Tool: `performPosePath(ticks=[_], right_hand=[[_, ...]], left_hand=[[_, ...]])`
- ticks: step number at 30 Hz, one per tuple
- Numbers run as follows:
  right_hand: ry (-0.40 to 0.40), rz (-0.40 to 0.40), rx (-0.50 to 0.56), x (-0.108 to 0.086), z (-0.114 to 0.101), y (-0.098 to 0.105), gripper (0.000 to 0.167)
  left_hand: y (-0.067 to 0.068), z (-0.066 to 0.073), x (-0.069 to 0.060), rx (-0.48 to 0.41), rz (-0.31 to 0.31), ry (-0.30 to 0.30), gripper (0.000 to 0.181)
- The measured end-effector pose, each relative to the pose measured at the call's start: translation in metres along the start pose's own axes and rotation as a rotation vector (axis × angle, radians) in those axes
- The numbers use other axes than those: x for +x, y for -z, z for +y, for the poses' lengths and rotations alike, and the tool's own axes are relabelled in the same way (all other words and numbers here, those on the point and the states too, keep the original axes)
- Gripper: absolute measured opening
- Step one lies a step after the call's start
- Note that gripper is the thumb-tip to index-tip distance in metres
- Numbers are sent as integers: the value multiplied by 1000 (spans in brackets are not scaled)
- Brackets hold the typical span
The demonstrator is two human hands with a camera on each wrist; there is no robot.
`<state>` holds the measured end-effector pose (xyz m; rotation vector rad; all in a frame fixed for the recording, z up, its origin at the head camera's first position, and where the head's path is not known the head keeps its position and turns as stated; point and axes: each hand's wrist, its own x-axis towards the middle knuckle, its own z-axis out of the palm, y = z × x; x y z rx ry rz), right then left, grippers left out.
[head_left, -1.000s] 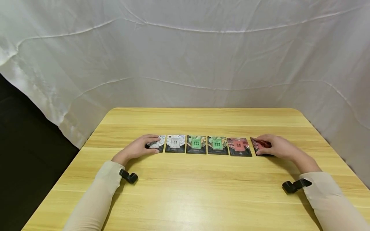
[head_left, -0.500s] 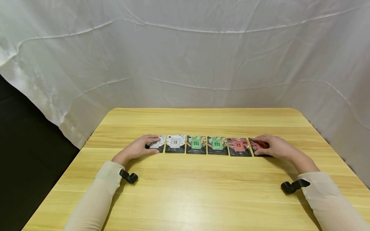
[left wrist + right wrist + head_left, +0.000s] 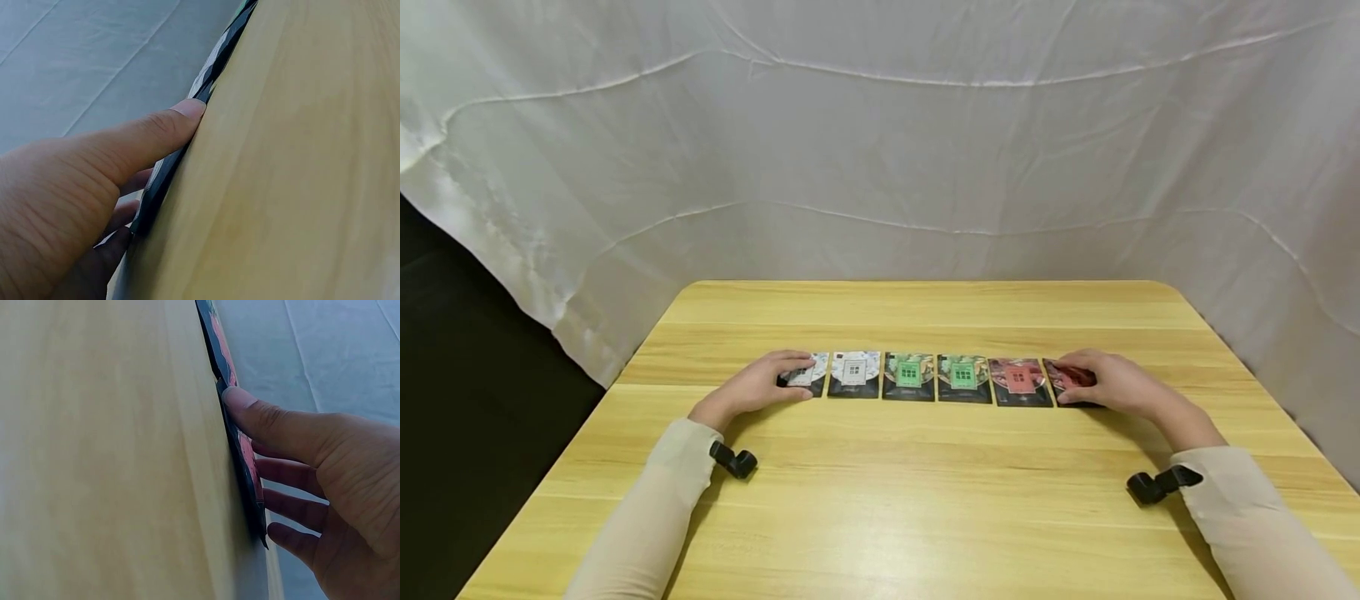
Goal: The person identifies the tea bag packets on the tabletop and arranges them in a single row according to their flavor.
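Several flat food sachets lie in one row across the table in the head view. At the left end, my left hand (image 3: 756,384) holds a white-and-black sachet (image 3: 818,377) by its edges, thumb at the near side. Beside it lie a matching white sachet (image 3: 854,379), one green sachet (image 3: 909,380), a second green sachet (image 3: 964,382) and a red sachet (image 3: 1021,385). My right hand (image 3: 1126,386) grips the red end sachet (image 3: 1063,379) between thumb and fingers, covering much of it. In the right wrist view, the thumb (image 3: 269,422) presses that sachet's near edge.
The wooden table (image 3: 880,492) has a pale wood-grain top with rounded far corners. Behind it hangs a light grey curtain (image 3: 880,158). A dark area (image 3: 467,400) shows beyond the left edge. Each sleeve bears a small black wrist camera (image 3: 735,460).
My right hand has slid slightly left with the red end sachet, narrowing the gap to its red neighbour. The left hand and the other sachets look almost unmoved.
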<state>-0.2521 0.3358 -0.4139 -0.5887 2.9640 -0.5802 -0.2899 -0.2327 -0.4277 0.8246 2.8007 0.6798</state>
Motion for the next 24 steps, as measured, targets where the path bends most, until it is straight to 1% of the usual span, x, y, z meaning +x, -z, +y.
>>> performPosePath(ticks=[4, 9, 15, 19, 24], right_hand=[[4, 5, -10, 0, 0, 1, 73], [14, 9, -14, 0, 0, 2, 72], [10, 24, -12, -2, -2, 4, 69], [23, 37, -21, -2, -3, 7, 67], [36, 46, -28, -1, -1, 9, 67]], left_hand=[[2, 1, 0, 23, -4, -5, 72], [2, 1, 0, 50, -10, -11, 71], [2, 2, 0, 62, 4, -30, 70], [3, 2, 0, 64, 8, -43, 69], [4, 3, 0, 55, -1, -30, 69]])
